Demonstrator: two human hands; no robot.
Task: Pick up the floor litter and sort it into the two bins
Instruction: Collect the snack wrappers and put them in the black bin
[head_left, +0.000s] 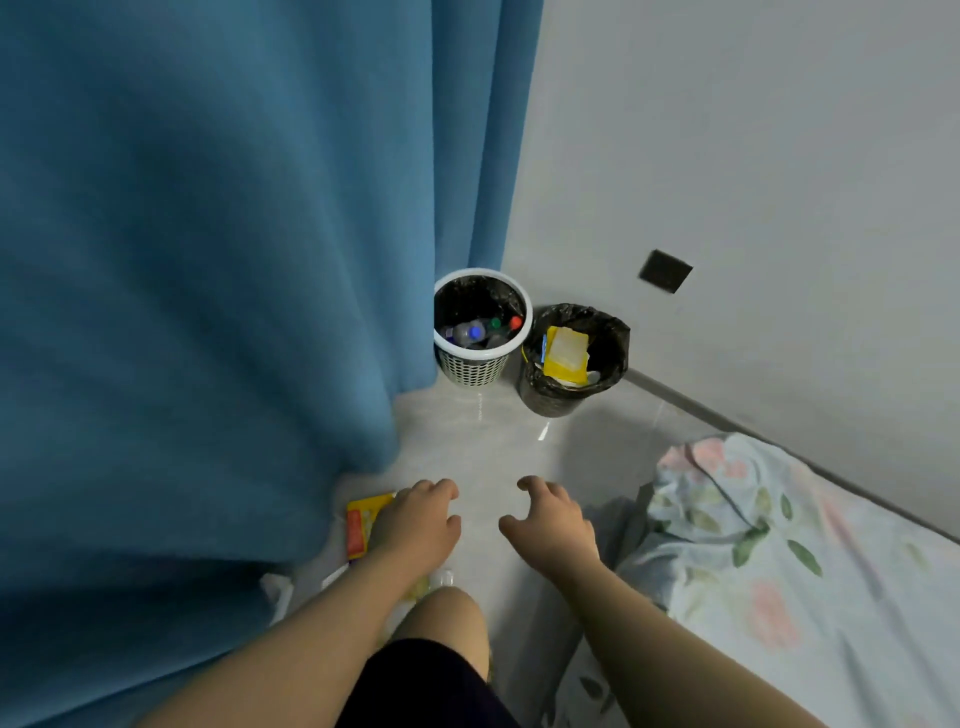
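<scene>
The grey floor (493, 447) carries two bins, white bin (472, 371) and black-bagged bin (543, 392), plus one yellow packet (365, 519); left hand (415, 522) and right hand (551, 525) hover empty, loosely curled.

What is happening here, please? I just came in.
A person is clearing litter from the floor. Both hands hold nothing: the left hand and the right hand hover over the pale floor, fingers loosely curled. A yellow and orange wrapper lies on the floor beside the left hand, partly hidden by it. Ahead, the white lattice plastic bin holds plastic bottles, and the black bag-lined bin holds yellow packaging.
</scene>
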